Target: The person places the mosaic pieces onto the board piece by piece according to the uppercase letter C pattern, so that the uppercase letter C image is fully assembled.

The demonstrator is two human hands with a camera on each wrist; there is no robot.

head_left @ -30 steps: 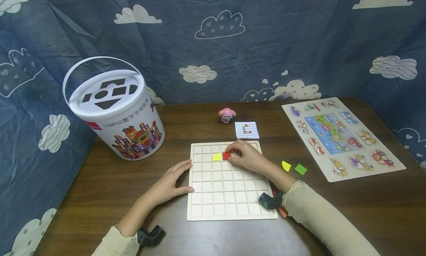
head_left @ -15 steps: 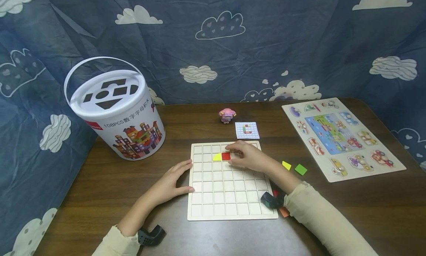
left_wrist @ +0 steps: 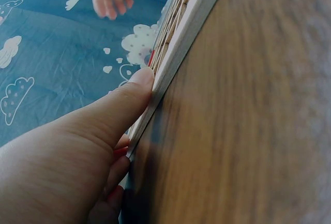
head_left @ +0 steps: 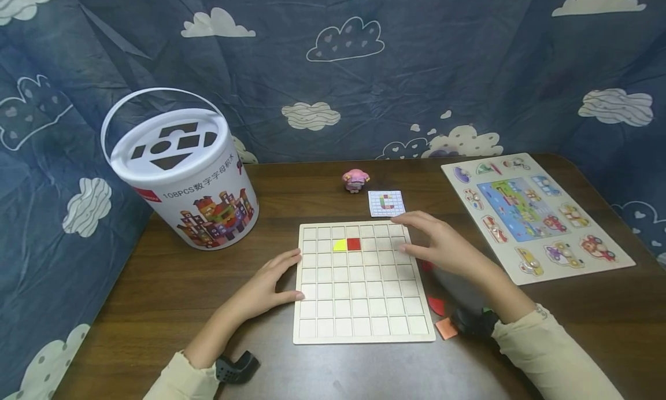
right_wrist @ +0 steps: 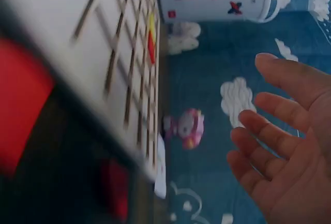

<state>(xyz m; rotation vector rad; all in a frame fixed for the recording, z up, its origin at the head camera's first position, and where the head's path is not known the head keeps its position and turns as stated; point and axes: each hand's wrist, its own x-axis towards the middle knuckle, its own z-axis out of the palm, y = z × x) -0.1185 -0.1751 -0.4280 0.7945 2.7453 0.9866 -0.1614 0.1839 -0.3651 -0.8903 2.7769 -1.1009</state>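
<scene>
A square wooden grid board [head_left: 364, 290] lies on the table. In its second row a yellow quarter-round tile [head_left: 340, 245] and a red square tile [head_left: 353, 244] sit side by side. My left hand [head_left: 262, 287] rests against the board's left edge, thumb and fingers spread; the left wrist view shows the thumb [left_wrist: 137, 81] on the rim. Above the board's right edge hovers my right hand [head_left: 444, 247], fingers apart and holding nothing. Right of the board lie a red rounded tile [head_left: 436, 305] and an orange square tile [head_left: 446, 328]. Another red piece [head_left: 428, 265] is partly hidden below the right hand.
Behind the board lie a small pattern card [head_left: 386, 203] and a pink toy figure [head_left: 355, 180]. A white lidded bucket [head_left: 182, 180] stands back left. To the right is a wooden picture puzzle board [head_left: 536, 215]. A patterned cloth [head_left: 333, 76] hangs behind the table.
My right hand has let go of the red square tile and moved right, off the middle of the board. The tile stays beside the yellow one. The left hand has kept its place.
</scene>
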